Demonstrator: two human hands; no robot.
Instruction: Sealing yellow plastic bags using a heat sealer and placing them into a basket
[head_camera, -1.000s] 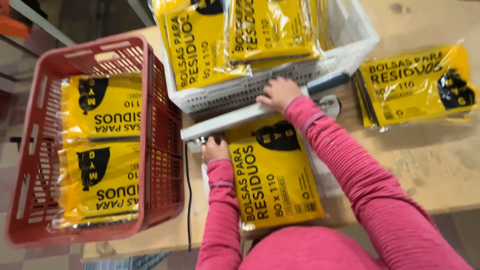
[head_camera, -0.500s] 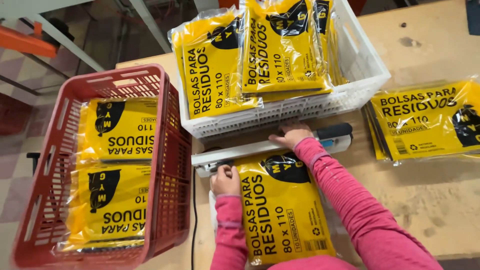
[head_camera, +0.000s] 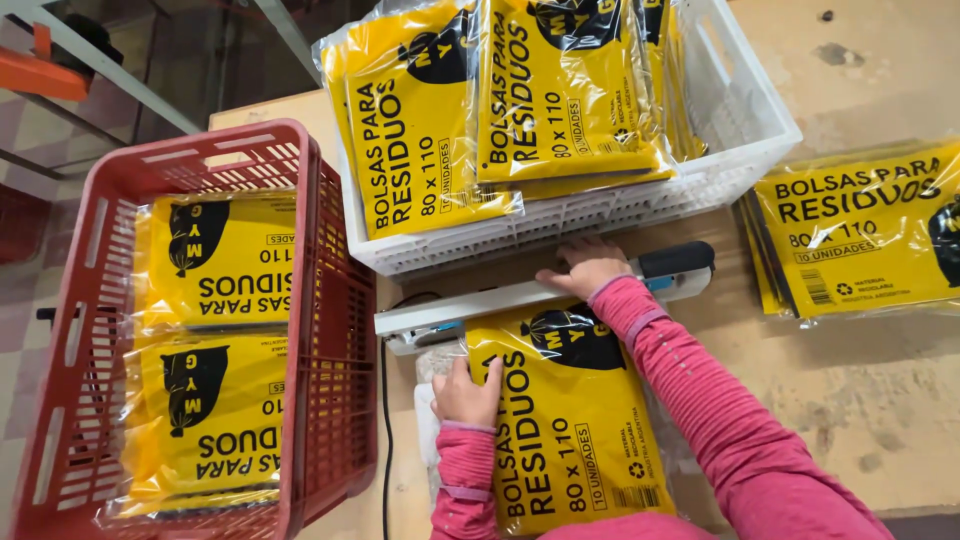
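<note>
A yellow plastic packet with black print lies on the wooden table in front of me, its top edge under the arm of a white impulse heat sealer. My right hand presses down flat on the sealer's arm, next to its black handle. My left hand rests on the packet's left edge, holding it in place. Both arms wear pink sleeves.
A red plastic crate at the left holds two yellow packets. A white crate behind the sealer holds several more. Another stack of yellow packets lies on the table at the right. A black cable runs down beside the red crate.
The view has shifted slightly. My right hand stays pressed on the sealer arm and my left hand stays on the packet; the packet has not visibly moved.
</note>
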